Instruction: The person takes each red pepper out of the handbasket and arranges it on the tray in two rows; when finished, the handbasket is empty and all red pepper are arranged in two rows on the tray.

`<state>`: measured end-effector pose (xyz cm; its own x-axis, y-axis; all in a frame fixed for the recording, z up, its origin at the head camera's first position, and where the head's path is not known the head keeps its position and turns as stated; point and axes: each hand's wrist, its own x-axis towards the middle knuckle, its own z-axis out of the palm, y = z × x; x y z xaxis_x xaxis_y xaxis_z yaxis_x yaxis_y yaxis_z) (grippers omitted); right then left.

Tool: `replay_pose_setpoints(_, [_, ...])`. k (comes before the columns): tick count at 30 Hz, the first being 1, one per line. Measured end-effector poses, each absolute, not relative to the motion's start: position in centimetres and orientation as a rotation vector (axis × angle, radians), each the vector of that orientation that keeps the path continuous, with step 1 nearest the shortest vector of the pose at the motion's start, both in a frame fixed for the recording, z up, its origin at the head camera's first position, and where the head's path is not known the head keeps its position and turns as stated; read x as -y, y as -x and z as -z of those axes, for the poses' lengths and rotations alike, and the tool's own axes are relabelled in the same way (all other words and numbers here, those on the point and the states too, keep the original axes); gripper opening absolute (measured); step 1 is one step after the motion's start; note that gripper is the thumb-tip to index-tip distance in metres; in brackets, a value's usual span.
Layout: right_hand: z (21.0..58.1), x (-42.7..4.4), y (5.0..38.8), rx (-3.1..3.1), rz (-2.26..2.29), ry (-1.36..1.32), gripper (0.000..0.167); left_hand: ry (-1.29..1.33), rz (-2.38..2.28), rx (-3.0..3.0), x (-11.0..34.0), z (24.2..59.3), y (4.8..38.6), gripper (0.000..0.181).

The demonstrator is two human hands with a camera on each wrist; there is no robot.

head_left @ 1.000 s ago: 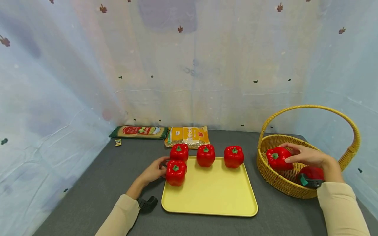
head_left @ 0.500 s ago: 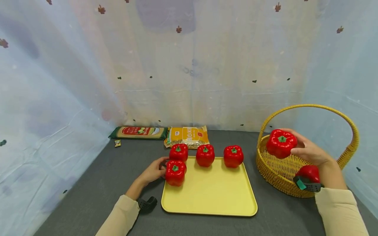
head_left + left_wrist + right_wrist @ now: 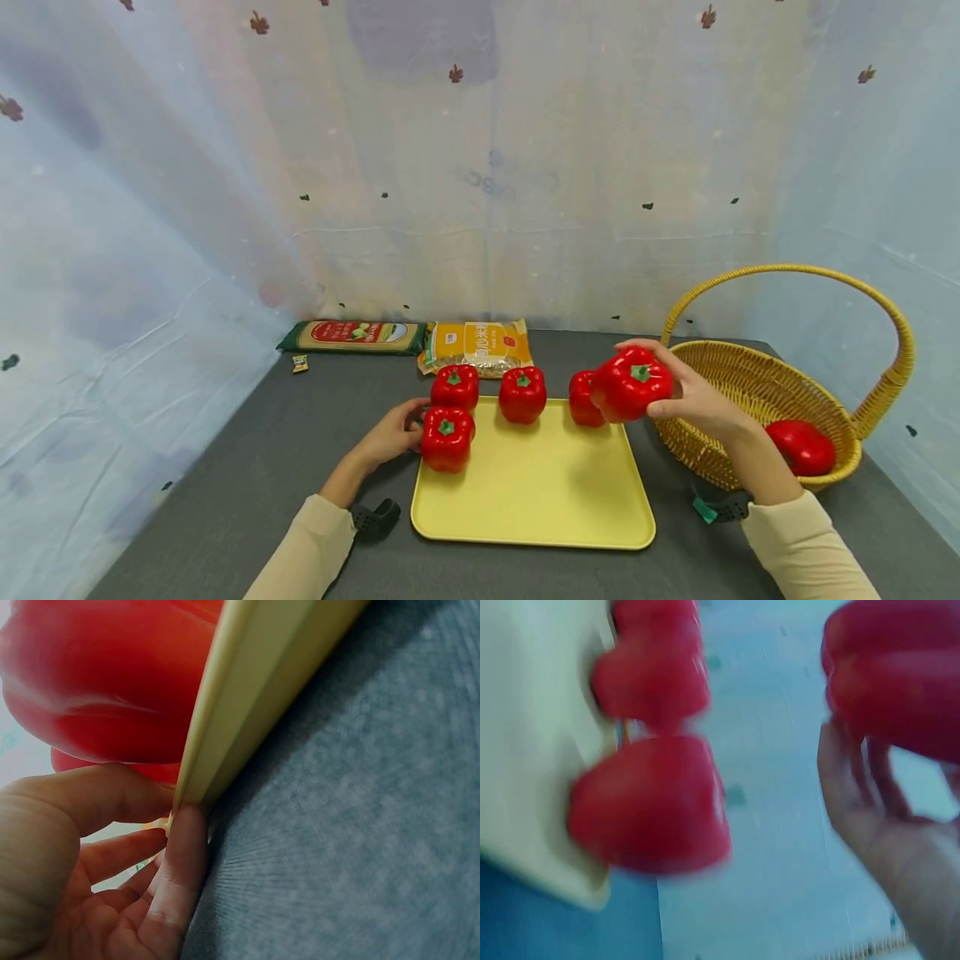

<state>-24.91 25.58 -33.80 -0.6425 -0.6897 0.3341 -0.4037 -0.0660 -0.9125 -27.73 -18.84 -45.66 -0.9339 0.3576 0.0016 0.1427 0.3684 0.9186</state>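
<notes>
My right hand (image 3: 697, 400) grips a red bell pepper (image 3: 632, 385) with a green stem, raised over the far right corner of the yellow tray (image 3: 540, 500). Behind it, partly hidden, a matching pepper (image 3: 582, 402) sits on that corner. Along the tray's far edge are a middle pepper (image 3: 522, 397) and a left pepper (image 3: 454, 385); another pepper (image 3: 447, 442) stands in front of the left one. At the tray's left side, my left hand (image 3: 392, 435) pinches the rim (image 3: 196, 742) between thumb and a finger. The right wrist view is blurred.
A wicker basket (image 3: 750, 371) with a tall arched handle stands on the right, one red pepper (image 3: 804, 448) inside. At the back lie a long green-ended packet (image 3: 360, 335), a yellow bag (image 3: 480, 346) and a small yellow wrapper (image 3: 300, 362).
My right hand has lifted the bell pepper out of the basket and carried it left to the tray's far right corner. The left hand has stayed at the tray's rim.
</notes>
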Motion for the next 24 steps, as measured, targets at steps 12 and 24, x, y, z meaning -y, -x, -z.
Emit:
replay_pose_setpoints(12, [36.2, -17.4, 23.2, -2.318, 1.640, 0.732, 0.071, -0.428, -1.598, -2.443, 18.8, 45.8, 27.9, 0.055])
replay_pose_setpoints(24, [38.7, -14.8, 22.9, -2.594, 1.354, 0.537, 0.077, -0.434, -1.599, -2.440, 18.8, 45.9, 27.9, 0.055])
